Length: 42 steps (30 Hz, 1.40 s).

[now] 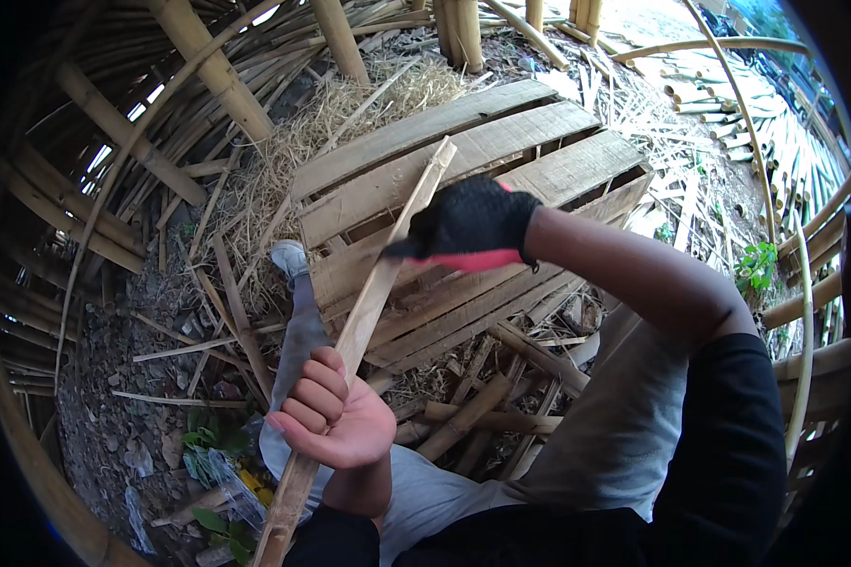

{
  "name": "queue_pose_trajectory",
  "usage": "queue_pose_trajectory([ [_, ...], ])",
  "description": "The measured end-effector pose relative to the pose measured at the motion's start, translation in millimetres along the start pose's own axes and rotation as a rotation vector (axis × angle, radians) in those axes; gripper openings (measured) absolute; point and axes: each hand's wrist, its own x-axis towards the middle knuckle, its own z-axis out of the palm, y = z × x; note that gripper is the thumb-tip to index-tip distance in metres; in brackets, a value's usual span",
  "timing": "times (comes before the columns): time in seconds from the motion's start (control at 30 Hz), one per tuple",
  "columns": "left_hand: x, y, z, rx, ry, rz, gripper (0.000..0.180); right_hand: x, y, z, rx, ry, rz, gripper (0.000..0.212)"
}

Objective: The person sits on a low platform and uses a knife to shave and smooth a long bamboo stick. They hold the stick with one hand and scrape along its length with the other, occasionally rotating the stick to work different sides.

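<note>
One bamboo strip (pixel 364 317) slants from near left toward the far middle, its far part above the slatted wooden desk (pixel 539 180). The bare left hand (pixel 340 416) is closed around the strip's nearer half. The right hand (pixel 473 227), in a black-and-red glove (pixel 477 260), is at the strip's far half; blur obscures its grip, which cannot be determined. Straw (pixel 255 203) lies left of the desk; cut bamboo poles (pixel 728 118) lie far right.
</note>
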Motion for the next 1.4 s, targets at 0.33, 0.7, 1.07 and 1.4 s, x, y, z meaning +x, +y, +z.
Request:
queue_pose_trajectory([
  [0.33, 1, -1, 0, -0.026, -0.071, 0.000, 0.047, -9, -20, 6, -0.006, 0.061, 0.037, 0.039],
  [0.7, 3, -1, -5, -0.023, -0.205, 0.022, 0.049, -15, -41, -16, 0.242, -0.051, 0.102, 0.063],
  [1.07, 18, -1, -7, -0.045, -0.562, 0.022, 0.058, -23, 103, 2, 0.045, -0.040, 0.826, 0.055],
  [1.4, 17, 2, -10, -0.028, -0.611, 0.059, 0.062, -33, -18, -14, 0.612, 0.147, 0.465, 0.029],
])
